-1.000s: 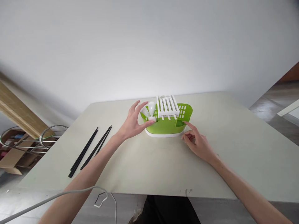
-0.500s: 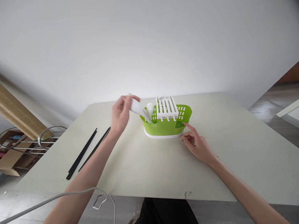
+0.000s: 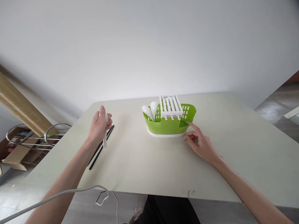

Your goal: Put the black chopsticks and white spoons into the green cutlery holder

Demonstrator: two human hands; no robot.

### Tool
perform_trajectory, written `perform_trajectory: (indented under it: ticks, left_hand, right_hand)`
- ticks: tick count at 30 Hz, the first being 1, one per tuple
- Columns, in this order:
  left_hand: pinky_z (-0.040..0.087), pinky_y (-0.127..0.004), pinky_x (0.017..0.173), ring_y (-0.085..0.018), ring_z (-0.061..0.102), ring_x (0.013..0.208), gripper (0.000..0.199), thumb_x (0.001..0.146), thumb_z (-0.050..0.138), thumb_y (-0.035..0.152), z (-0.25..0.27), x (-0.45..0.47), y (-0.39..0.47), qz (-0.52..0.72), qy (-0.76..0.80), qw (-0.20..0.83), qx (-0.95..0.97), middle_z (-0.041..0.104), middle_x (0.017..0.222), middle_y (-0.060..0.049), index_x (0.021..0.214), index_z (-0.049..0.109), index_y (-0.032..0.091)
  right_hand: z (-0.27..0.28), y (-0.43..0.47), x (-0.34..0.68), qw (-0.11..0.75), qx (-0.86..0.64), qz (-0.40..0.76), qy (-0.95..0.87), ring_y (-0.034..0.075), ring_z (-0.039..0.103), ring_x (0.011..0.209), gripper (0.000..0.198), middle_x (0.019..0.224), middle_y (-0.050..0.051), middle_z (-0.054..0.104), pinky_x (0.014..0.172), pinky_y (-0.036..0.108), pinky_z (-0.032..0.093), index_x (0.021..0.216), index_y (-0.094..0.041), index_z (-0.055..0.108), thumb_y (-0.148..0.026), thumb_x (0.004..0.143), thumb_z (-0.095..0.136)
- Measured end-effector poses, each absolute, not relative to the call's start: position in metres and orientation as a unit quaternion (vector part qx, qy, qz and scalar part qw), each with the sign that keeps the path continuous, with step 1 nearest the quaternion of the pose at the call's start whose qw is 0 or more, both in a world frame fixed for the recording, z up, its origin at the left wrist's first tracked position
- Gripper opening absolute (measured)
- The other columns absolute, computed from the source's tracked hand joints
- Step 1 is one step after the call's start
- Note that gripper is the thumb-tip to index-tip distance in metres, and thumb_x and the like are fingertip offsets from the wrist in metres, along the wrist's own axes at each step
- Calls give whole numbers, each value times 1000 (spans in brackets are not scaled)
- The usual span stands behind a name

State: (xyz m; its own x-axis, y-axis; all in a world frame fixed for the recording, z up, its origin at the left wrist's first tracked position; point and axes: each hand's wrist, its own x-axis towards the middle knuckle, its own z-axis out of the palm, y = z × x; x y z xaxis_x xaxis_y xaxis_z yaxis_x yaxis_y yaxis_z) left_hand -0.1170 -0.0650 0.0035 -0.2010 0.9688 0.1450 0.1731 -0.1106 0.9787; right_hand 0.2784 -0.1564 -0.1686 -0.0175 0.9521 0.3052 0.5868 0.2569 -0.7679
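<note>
My left hand (image 3: 99, 124) is closed around a white spoon (image 3: 105, 142), whose handle points down over the table. Beneath and beside it lie black chopsticks (image 3: 98, 157), partly covered by my wrist. Two other white spoons (image 3: 154, 107) stand bowls up in the left end of a green utensil basket (image 3: 163, 127). A white slotted rack (image 3: 171, 107) with small hooks sits across the basket's middle. At its right front, the stretched index finger of my right hand (image 3: 201, 143) touches the low notch in the rim; the other fingers are loosely bent, holding nothing.
The basket stands on a white oval base (image 3: 155, 135) on a pale table (image 3: 144, 171) against a wall. A grey cable (image 3: 70, 190) crosses over my left forearm. Left of the table are a metal rack (image 3: 45, 140), a long cardboard piece (image 3: 23, 102) and a cardboard box (image 3: 18, 155).
My left hand has moved left and toward me, away from the basket, with a white spoon in it. A second spoon now stands in the basket. My right hand stays at the rim.
</note>
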Motion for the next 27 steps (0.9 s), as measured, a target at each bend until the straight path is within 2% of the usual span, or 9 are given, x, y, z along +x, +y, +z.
perform_trajectory:
  ticks: [2,5,7,9,11,13,16,20,27]
  left_hand:
    - [28,-21,42,-7,41,48,50,91,65,66,-10,-130,-68,481,596,397,506,49,73,5,85,38,25]
    - [40,-26,49,-12,51,55,41,91,64,57,-29,-147,-69,371,657,383,533,49,74,6,92,37,26]
    - [49,-33,60,-18,60,63,37,91,60,54,-42,-157,-69,274,693,323,583,53,73,5,97,38,25]
    - [52,-39,70,-25,68,74,35,93,54,55,-54,-164,-68,178,714,240,633,61,74,-1,101,41,24]
    - [51,-42,78,-31,71,88,34,95,47,55,-65,-168,-69,108,721,153,667,69,87,-10,104,44,22]
    - [51,-43,82,-35,72,99,34,97,42,53,-74,-169,-69,70,719,91,686,72,106,-18,107,47,21]
    - [51,-44,85,-37,71,106,35,99,38,50,-82,-167,-70,19,717,56,695,70,121,-21,111,49,20]
    - [52,-45,82,-39,72,107,39,101,36,50,-84,-161,-68,-33,722,26,691,73,115,-21,114,53,18]
    - [52,-42,80,-39,70,110,43,106,30,45,-78,-148,-72,-90,693,-65,712,73,116,-22,118,57,14]
  right_hand:
    - [-169,-157,279,410,-567,224,-679,21,69,76,63,98,5,76,75,37,59,163,-31,32,-47,105,49]
    - [-170,-157,279,412,-565,224,-679,22,70,78,64,98,5,76,76,37,59,163,-31,32,-47,104,50]
    - [-171,-157,279,412,-566,222,-678,21,69,77,63,97,5,76,76,37,58,163,-31,33,-47,104,50]
    - [-172,-157,279,413,-568,220,-677,21,68,75,63,97,5,76,76,38,58,162,-31,33,-47,104,50]
    - [-172,-157,279,413,-569,220,-676,21,68,75,63,97,5,76,76,38,58,163,-31,33,-45,104,51]
    - [-171,-157,279,411,-570,222,-676,21,67,75,63,97,4,76,77,37,57,163,-31,32,-43,104,51]
    - [-170,-158,278,409,-569,224,-677,20,65,73,63,97,3,76,76,37,57,163,-31,32,-42,103,51]
    - [-170,-157,278,412,-566,221,-678,20,65,72,62,96,4,76,76,37,57,162,-31,33,-43,104,51]
    - [-169,-158,277,406,-576,224,-673,19,65,73,62,97,3,76,76,35,56,162,-31,32,-42,104,51]
